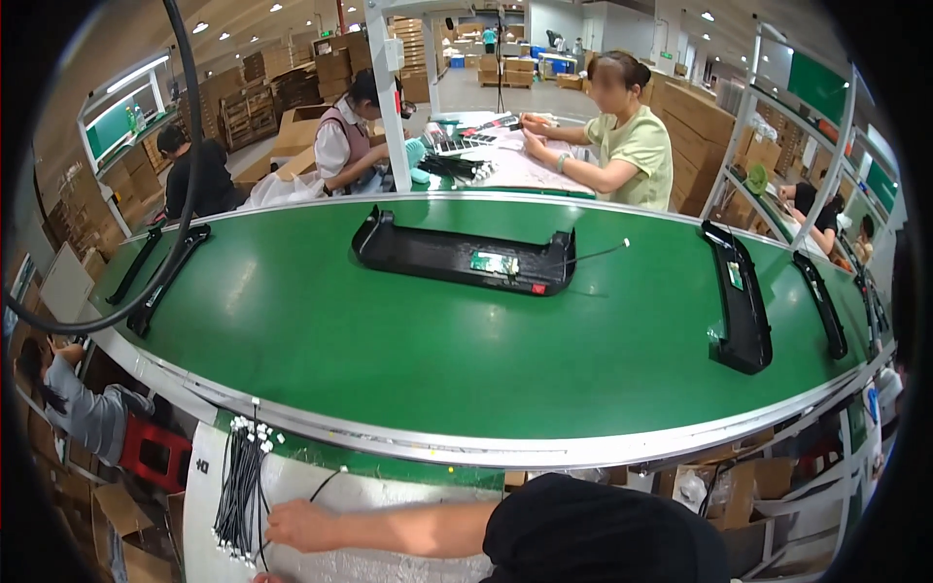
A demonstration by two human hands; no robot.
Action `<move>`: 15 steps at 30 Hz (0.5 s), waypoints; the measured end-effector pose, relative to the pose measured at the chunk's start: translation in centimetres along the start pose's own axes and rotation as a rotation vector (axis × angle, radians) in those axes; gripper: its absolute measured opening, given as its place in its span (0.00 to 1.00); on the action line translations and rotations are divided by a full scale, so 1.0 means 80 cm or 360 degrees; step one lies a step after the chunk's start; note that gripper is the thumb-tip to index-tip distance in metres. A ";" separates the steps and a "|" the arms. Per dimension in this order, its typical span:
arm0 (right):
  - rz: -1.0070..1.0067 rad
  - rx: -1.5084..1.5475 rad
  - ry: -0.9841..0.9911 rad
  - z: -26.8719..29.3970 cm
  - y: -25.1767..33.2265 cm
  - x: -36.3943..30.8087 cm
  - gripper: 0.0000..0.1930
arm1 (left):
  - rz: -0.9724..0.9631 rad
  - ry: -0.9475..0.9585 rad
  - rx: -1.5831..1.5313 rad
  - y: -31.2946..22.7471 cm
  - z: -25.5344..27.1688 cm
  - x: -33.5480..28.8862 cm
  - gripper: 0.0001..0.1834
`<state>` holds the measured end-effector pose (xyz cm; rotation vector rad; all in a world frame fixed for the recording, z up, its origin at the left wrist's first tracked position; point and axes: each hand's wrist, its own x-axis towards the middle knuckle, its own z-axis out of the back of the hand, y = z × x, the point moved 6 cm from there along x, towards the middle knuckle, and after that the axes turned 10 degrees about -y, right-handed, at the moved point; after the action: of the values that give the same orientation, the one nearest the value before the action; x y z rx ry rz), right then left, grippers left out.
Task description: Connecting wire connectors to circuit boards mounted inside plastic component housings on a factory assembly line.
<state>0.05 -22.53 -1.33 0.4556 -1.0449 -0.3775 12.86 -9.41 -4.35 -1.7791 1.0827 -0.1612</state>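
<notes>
On the white worktop at the lower left, my right hand (303, 526) has its fingers closed on a thin black cable (326, 483). One end of this cable sticks out toward the upper right, with a small light connector on it. Beside my fingers lies a bundle of black cables (237, 486) with white connectors at both ends. Only a sliver of my left hand (268, 578) shows at the bottom edge, close to a cable end; its fingers are mostly hidden.
Beyond the worktop runs a green conveyor (418, 360) with a metal rail. A black plastic housing (457, 257) with a circuit board lies mid-belt; another housing (743, 301) lies right, more at both ends. A black hose (194, 126) hangs left. Several people work around.
</notes>
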 end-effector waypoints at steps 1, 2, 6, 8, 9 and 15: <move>-0.0019 0.0106 0.0059 -0.007 0.006 -0.002 0.04 | 0.0004 -0.0002 0.0018 -0.006 0.002 0.001 0.16; -0.0040 0.0115 0.0045 -0.006 0.002 -0.003 0.04 | 0.0017 -0.0007 -0.0045 -0.009 0.004 0.003 0.17; -0.0081 0.0070 0.0126 -0.021 0.013 0.005 0.07 | -0.0095 -0.0173 0.0227 -0.021 0.030 0.020 0.11; -0.0044 -0.0026 0.0228 -0.021 0.009 0.009 0.08 | -0.0358 -0.0268 0.0380 -0.024 0.042 0.021 0.10; -0.0047 -0.0006 0.0174 -0.016 0.008 0.012 0.09 | -0.0383 -0.0267 0.0450 -0.024 0.051 0.027 0.11; -0.0090 -0.0004 0.0144 -0.019 0.000 0.009 0.10 | -0.0535 -0.0424 0.0705 -0.020 0.009 0.017 0.13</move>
<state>1.74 -22.65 -1.48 0.4964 -0.9451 -0.4048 15.03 -9.77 -3.92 -1.5114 0.5035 -0.3308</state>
